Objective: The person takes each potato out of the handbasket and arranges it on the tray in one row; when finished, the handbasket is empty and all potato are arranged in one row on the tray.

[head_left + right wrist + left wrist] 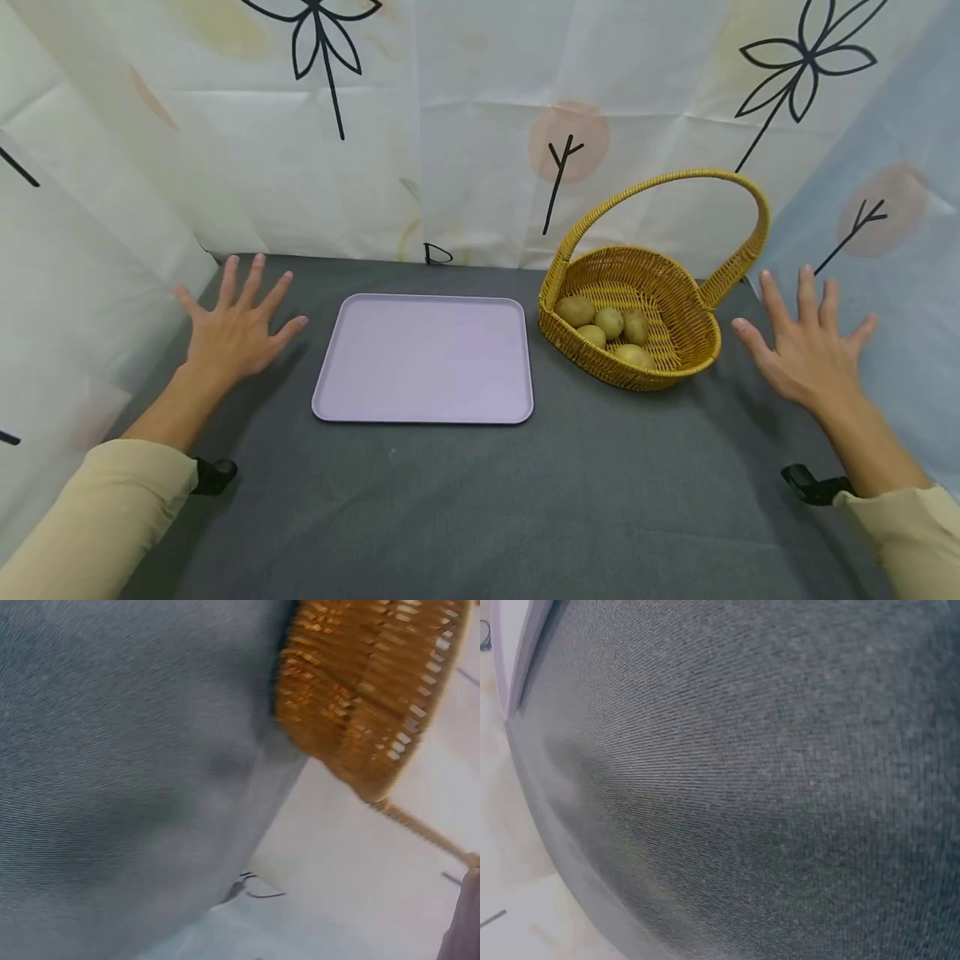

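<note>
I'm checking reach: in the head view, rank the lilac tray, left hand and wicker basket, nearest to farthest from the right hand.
1. Wicker basket: just left of the right hand.
2. Lilac tray: left of the basket.
3. Left hand: beyond the tray, far left.

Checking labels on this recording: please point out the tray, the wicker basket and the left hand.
Tray (424,360), head view: bare middle of its flat surface.
Wicker basket (665,321), head view: bare weave inside.
Left hand (234,331), head view: back of the hand.
</note>
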Action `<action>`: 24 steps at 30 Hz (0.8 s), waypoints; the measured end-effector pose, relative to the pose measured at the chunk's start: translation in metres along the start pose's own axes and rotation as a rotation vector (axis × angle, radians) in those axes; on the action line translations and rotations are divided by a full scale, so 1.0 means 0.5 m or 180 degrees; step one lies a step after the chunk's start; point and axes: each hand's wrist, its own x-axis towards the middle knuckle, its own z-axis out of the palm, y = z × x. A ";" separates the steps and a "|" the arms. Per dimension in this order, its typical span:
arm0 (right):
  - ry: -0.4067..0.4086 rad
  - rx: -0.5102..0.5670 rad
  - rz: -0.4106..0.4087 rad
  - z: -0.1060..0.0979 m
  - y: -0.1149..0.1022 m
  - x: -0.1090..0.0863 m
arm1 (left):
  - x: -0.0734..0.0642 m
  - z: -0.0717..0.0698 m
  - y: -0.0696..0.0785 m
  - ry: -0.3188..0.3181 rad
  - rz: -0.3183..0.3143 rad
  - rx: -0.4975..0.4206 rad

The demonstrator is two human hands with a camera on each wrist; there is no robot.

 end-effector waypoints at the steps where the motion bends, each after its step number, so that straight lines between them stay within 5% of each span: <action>1: 0.0036 -0.0015 -0.0025 -0.005 -0.006 -0.001 | 0.000 -0.002 0.003 0.0001 0.0021 0.0014; 7: 0.0141 -0.0200 -0.0329 -0.030 -0.053 -0.006 | 0.001 -0.008 0.022 -0.0115 0.0213 0.0084; 11: -0.0064 -0.0123 -0.0672 -0.034 -0.084 -0.004 | 0.004 -0.006 0.035 -0.0505 0.0332 0.0135; 17: -0.0906 0.0815 -0.0930 -0.043 -0.117 0.012 | 0.006 -0.001 0.050 -0.1089 0.0496 0.0024; 24: -0.1990 0.1743 -0.0933 -0.052 -0.138 0.041 | 0.003 0.002 0.056 -0.1346 0.0725 -0.0383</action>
